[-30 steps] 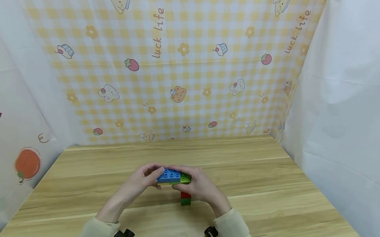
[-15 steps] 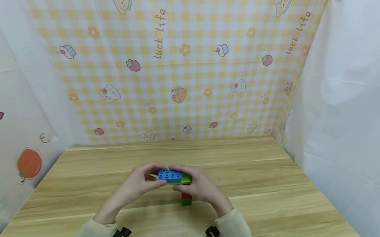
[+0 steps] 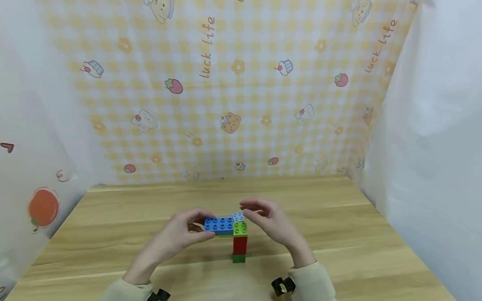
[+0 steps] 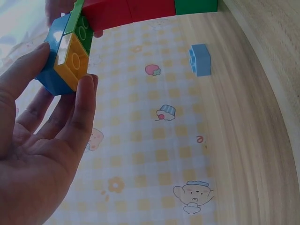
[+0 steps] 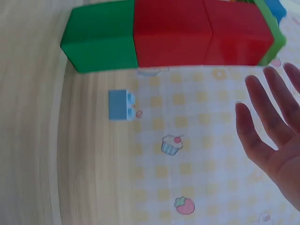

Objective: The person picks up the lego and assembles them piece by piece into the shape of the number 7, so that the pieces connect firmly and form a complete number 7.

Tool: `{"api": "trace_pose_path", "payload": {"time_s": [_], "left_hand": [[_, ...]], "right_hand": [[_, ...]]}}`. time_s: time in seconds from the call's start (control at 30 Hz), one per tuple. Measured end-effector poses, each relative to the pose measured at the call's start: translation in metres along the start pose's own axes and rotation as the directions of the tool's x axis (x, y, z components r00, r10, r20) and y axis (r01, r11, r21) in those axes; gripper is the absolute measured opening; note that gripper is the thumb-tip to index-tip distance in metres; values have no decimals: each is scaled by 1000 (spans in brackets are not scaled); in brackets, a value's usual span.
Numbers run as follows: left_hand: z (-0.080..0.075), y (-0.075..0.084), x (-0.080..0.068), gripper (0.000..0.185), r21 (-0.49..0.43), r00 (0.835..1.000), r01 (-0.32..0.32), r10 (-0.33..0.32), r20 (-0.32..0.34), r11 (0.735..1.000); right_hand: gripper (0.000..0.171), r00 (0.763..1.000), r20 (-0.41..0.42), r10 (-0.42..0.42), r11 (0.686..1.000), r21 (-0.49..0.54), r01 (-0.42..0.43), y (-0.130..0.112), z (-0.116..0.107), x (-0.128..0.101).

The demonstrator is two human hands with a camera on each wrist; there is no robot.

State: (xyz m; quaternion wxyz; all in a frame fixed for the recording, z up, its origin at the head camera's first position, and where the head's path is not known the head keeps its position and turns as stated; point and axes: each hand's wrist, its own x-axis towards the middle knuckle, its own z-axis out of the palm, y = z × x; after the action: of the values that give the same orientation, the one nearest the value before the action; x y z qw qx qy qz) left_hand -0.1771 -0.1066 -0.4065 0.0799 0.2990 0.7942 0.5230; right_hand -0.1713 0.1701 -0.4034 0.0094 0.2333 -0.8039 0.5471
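Note:
A tower of building bricks stands upright on the wooden table: a dark green brick (image 3: 239,258) at the bottom, two red bricks (image 5: 172,33) above it, and a thin lime green piece (image 3: 240,229) on top. From its top a blue brick (image 3: 218,225) reaches out leftward, with a yellow brick (image 4: 75,63) under its outer end. My left hand (image 3: 176,236) grips that outer end between thumb and fingers. Clear of the tower on its right, my right hand (image 3: 278,223) has loosely bent fingers and holds nothing.
On the table behind the tower sits a small light blue brick (image 3: 238,217), apart from it in both wrist views. A checked, printed cloth (image 3: 239,101) hangs at the table's back edge. White sheets (image 3: 435,151) hang at the sides.
My right hand has let go of the tower's top and moved right, uncovering the lime green piece and the light blue brick. The left thumb has come down from the studs to the blue brick's front.

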Motion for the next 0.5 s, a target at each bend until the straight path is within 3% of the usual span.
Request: {"api": "trace_pose_path", "payload": {"time_s": [0.3,0.5], "left_hand": [[0,-3,0,35,24,1000,-25,25,-11,999],[-1,1,-1,36,27,1000,-7,7,-8,1000]], "right_hand": [[26,998,-68,7,1000,-27,-9,-10,-16,8],[24,998,9,65,996,-64,-64,10,-18,23]]}}
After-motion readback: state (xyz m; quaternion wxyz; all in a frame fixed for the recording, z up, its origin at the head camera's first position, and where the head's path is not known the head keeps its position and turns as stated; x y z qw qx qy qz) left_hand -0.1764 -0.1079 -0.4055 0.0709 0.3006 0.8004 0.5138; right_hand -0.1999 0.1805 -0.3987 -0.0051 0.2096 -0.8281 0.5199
